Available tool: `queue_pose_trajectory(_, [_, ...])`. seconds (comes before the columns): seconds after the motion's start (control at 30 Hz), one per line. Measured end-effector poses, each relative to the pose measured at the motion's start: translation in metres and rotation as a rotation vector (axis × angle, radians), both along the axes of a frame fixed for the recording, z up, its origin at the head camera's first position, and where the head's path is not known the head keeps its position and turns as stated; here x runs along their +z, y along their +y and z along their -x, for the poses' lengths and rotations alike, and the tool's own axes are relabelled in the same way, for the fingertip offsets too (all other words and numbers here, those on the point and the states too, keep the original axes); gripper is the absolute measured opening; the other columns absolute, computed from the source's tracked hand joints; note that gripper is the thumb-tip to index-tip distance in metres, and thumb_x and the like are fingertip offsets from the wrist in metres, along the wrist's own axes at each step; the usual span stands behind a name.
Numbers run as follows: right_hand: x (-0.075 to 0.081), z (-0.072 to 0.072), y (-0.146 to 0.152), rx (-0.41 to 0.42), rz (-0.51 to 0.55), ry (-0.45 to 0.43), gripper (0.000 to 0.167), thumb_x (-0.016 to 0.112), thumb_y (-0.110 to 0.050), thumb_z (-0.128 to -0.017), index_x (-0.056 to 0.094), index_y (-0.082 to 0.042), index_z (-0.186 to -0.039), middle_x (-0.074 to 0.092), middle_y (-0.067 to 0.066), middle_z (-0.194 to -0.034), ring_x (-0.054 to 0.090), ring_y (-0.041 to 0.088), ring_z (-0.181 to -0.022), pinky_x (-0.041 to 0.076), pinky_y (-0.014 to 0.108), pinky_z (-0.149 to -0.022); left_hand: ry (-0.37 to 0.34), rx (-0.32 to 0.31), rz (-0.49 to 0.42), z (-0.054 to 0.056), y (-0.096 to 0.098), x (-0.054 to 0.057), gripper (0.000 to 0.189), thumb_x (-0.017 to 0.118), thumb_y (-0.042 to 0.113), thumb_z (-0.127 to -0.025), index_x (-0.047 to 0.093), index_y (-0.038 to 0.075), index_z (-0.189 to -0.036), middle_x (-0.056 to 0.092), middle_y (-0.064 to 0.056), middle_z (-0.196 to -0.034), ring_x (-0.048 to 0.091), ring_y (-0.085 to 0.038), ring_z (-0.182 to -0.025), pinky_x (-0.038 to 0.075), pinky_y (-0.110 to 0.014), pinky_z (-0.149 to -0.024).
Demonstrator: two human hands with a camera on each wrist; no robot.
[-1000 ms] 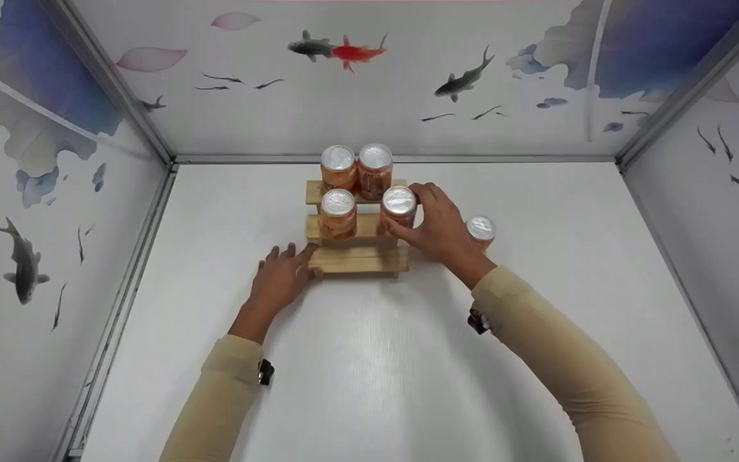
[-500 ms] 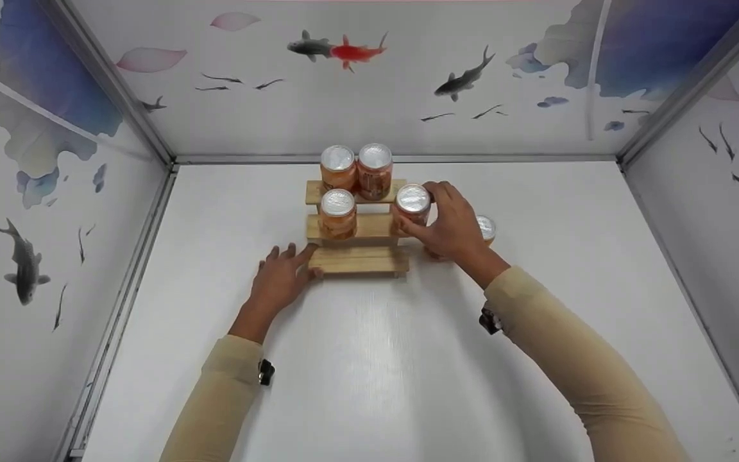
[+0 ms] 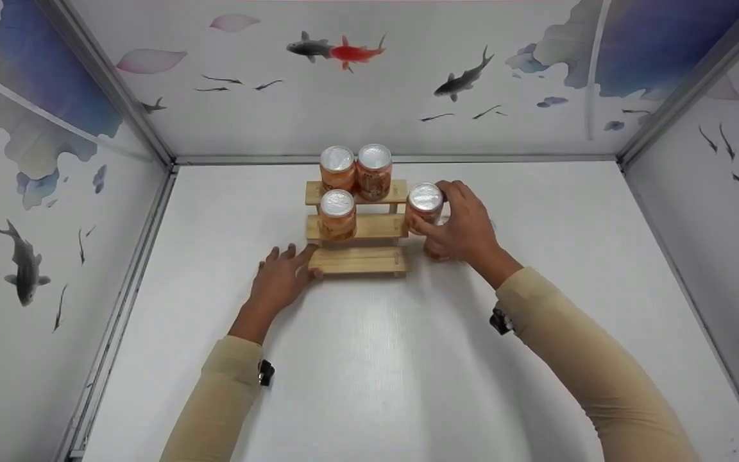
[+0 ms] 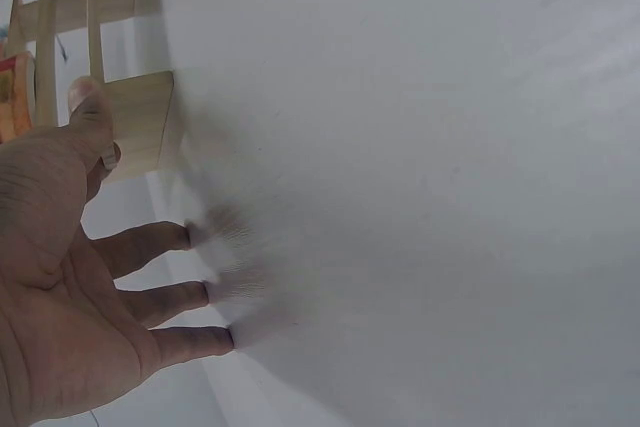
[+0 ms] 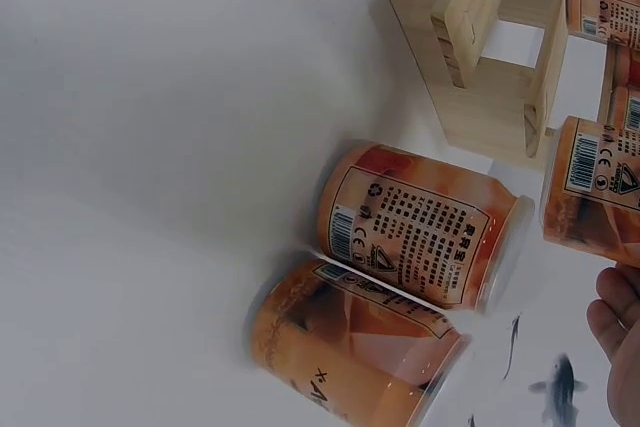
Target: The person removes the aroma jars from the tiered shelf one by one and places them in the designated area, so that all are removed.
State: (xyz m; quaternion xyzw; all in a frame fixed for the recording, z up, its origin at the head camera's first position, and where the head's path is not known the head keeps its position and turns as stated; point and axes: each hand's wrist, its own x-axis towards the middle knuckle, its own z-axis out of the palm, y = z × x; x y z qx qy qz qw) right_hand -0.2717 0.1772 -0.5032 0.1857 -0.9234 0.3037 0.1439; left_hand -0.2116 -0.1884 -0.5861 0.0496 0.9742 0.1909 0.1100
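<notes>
A small three-tier wooden rack [image 3: 360,260] stands on the table. My left hand [image 3: 278,279] is at its front left corner; in the left wrist view the thumb and index finger pinch the end of a step, while the other fingertips touch the table. My right hand [image 3: 466,228] grips an orange-labelled can [image 3: 424,200] with a silver lid, held at the right end of the middle tier. On that tier's left stands another can [image 3: 337,218]. Two cans [image 3: 374,173] sit side by side on the top tier.
Beside the rack, under my right hand, two more cans stand on the table, a nearer can [image 5: 420,227] and a farther can [image 5: 355,347]; the hand mostly hides them in the head view. Fish-painted panels [image 3: 369,115] wall the table at the back and sides.
My right hand has moved to the right with its can, from over the middle tier to the rack's right end. The left hand stays in place.
</notes>
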Motion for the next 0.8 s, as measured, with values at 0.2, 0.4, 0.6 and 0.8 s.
queue_pose_trajectory(0.2, [0.0,0.0,0.006,-0.011,0.008,-0.005,0.073,0.092,-0.041,-0.091,0.06,0.003,-0.141,0.069,0.02,-0.127,0.07,0.037,-0.116,0.059,0.058,-0.103,-0.005,-0.001,0.001,0.0,0.0,0.0,0.066,0.058,0.051,-0.113,0.041,0.028,-0.172,0.039,-0.03,-0.175,0.029,-0.06,-0.163,0.032,-0.081,-0.125])
queue_pose_trajectory(0.4, [0.001,0.0,0.012,-0.026,0.026,-0.014,0.074,0.093,-0.039,-0.09,0.061,0.003,-0.142,0.069,0.02,-0.127,0.071,0.037,-0.116,0.059,0.058,-0.103,-0.009,-0.001,-0.006,-0.001,0.0,0.001,0.068,0.058,0.054,-0.112,0.041,0.027,-0.172,0.038,-0.031,-0.175,0.029,-0.061,-0.163,0.032,-0.081,-0.126])
queue_pose_trajectory(0.6, [0.001,0.0,0.018,-0.028,0.034,0.001,0.074,0.095,-0.037,-0.088,0.062,0.004,-0.14,0.07,0.021,-0.125,0.072,0.039,-0.114,0.06,0.058,-0.1,-0.002,0.002,-0.012,-0.002,-0.001,0.002,0.068,0.06,0.053,-0.111,0.043,0.028,-0.172,0.039,-0.031,-0.174,0.03,-0.061,-0.163,0.033,-0.081,-0.124])
queue_pose_trajectory(0.8, [0.0,0.0,0.025,-0.036,0.036,0.017,0.074,0.096,-0.036,-0.087,0.062,0.004,-0.139,0.07,0.022,-0.123,0.072,0.039,-0.112,0.059,0.058,-0.098,0.001,-0.003,0.007,-0.002,-0.001,0.002,0.067,0.06,0.051,-0.112,0.043,0.028,-0.172,0.04,-0.03,-0.174,0.031,-0.061,-0.162,0.035,-0.082,-0.123])
